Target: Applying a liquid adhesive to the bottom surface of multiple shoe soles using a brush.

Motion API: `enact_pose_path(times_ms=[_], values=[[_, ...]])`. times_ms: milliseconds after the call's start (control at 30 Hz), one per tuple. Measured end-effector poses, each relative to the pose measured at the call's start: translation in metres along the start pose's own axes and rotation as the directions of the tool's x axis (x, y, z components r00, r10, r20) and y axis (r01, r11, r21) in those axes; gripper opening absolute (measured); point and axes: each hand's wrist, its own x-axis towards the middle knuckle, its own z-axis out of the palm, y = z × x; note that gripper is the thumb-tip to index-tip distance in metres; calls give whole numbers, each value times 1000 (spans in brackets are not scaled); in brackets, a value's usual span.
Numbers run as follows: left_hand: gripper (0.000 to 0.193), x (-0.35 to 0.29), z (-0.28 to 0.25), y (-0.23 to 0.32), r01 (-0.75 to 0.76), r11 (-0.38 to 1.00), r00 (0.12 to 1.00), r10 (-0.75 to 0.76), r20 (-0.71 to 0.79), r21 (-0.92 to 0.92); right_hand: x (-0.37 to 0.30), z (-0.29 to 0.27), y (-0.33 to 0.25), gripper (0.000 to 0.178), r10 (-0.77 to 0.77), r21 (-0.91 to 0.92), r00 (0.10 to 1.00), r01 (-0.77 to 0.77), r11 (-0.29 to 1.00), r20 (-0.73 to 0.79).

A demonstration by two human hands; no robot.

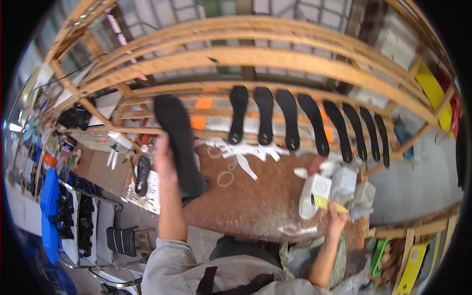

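Note:
My left hand [166, 160] is closed around a black insole [178, 140], held upright above the left part of the brown table, its edge slightly blurred. Low on the right, my right hand [336, 219] grips a flat yellow brush [328, 203]. The brush's dark end is at the opening of a white plastic container [309, 202]; whether the tip touches the inside, I cannot tell. Several more black insoles [265, 115] lean in a row on the wooden rack [221, 94] behind the table.
White scraps [246, 152] and pale rings [225, 179] lie on the brown table [246, 206]. Translucent plastic jugs [344, 184] stand beside the white container. Wooden rails [246, 56] cross above the rack. At left are a black stool [121, 241] and a cart of dark items [73, 221].

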Motion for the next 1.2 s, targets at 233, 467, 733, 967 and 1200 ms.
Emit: enact_pose_path(times_ms=[233,467,733,967,1200], values=[[60,-109,-11,-49,174,984,985,-174,15,34,41,-77,129,19,79,-232,997,-72,970,21],[62,-169,0,-201,658,710,735,-678,8,-251,30,-96,176,19,2,-366,1000,-9,931,-19],[64,-187,-14,-297,868,422,422,-905,-61,-261,28,-93,201,20,-54,-461,998,53,886,10],[62,-191,-28,-335,883,364,357,-931,-79,-296,29,-87,204,15,96,-255,993,-111,960,-71],[66,-185,16,-319,930,308,324,-945,53,-199,13,-47,115,12,65,200,993,-83,976,97]])
